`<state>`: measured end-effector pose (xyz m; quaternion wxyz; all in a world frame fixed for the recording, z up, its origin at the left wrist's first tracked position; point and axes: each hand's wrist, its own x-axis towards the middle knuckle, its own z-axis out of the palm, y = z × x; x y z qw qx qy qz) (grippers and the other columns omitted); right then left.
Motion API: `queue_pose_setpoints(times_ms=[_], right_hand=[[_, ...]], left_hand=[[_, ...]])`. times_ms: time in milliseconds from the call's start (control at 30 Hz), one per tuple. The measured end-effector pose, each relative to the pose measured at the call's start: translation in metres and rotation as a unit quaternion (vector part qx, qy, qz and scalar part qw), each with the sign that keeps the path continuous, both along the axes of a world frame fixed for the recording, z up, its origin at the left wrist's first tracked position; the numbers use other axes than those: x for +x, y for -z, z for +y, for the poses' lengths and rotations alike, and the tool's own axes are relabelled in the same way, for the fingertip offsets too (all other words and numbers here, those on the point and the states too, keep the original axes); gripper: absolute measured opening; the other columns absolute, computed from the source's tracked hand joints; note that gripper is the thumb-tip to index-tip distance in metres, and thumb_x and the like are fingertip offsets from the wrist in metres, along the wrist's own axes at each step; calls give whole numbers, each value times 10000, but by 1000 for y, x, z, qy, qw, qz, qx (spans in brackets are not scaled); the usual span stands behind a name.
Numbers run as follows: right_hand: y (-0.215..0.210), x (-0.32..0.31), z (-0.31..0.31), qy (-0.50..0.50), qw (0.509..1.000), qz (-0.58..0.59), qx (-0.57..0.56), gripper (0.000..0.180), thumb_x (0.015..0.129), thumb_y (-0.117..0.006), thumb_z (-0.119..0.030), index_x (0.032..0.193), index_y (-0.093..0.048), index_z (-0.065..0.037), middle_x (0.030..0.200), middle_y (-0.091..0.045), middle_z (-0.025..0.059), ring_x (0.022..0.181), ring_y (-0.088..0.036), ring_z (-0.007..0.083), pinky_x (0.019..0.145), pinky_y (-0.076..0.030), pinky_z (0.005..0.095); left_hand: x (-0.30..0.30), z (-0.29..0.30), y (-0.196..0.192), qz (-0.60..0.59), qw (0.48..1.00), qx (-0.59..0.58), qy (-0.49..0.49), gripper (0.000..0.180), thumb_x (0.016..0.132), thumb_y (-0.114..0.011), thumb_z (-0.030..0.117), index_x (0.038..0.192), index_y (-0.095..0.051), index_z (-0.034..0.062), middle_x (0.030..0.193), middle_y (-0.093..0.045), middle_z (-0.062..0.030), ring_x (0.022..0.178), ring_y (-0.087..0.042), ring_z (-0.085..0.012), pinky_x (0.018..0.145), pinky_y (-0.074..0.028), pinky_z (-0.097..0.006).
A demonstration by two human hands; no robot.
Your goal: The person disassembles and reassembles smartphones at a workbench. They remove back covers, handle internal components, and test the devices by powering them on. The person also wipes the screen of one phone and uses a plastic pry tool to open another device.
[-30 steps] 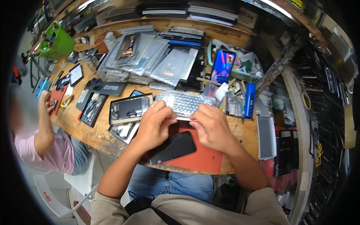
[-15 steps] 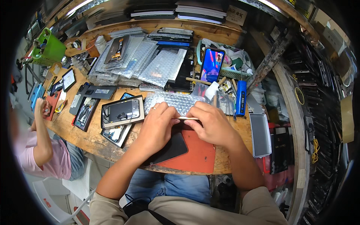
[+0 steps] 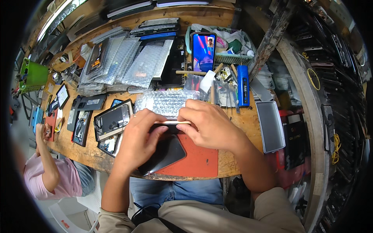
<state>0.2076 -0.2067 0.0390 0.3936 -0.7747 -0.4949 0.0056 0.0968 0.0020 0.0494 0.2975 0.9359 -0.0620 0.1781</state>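
Over the orange-red mat (image 3: 200, 161), a thin flat panel (image 3: 169, 127) with a pale edge and a dark face is tipped up, its edge toward me. My left hand (image 3: 140, 132) grips its left end between fingers and thumb. At the other end, my right hand (image 3: 210, 122) pinches the same edge. A glossy black phone-like slab (image 3: 166, 155) lies on the mat below, partly under my left hand. Just beyond my fingers is a bubble-wrap sheet or pouch (image 3: 161, 103). My hands hide much of the panel, so I cannot tell its exact kind.
Opened device housings (image 3: 112, 120) lie left. Behind are stacked bubble-wrapped panels (image 3: 116, 66) and a propped phone (image 3: 203, 54) showing a video call. A blue cylindrical tool (image 3: 243, 85) and grey tray (image 3: 271, 126) are at right. Another person's arm (image 3: 48, 167) is far left.
The view has shifted, moving the bench contents left and up in the picture. My left hand sits farther from my right along the panel, and more of its dark face shows.
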Motion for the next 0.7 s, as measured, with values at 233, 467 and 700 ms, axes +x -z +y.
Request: queue_pose_setpoints(times_ms=[233,467,700], right_hand=[[1,-5,5,-5,997,-73,21,151,894,-764,-108,893,-627,-44,870,-564,122,862,-631,356,731,-495,482],[-14,-10,0,3,999,-48,-24,149,896,-780,-145,907,-669,-46,891,-607,133,873,-653,355,762,-514,479],[-8,11,-12,-37,998,35,-38,141,875,-799,-25,942,-682,15,882,-628,146,768,-676,327,683,-518,423]], left_hand=[[3,-13,11,-18,999,29,-21,157,831,-769,-13,909,-641,33,871,-582,-133,844,-587,-353,776,-404,-445],[-3,-15,12,-38,998,15,-39,151,845,-760,-4,898,-629,50,868,-567,-123,862,-583,-345,787,-396,-441],[-3,-15,9,-26,999,7,-33,142,872,-758,-7,953,-654,44,908,-614,-114,895,-591,-334,809,-406,-435]])
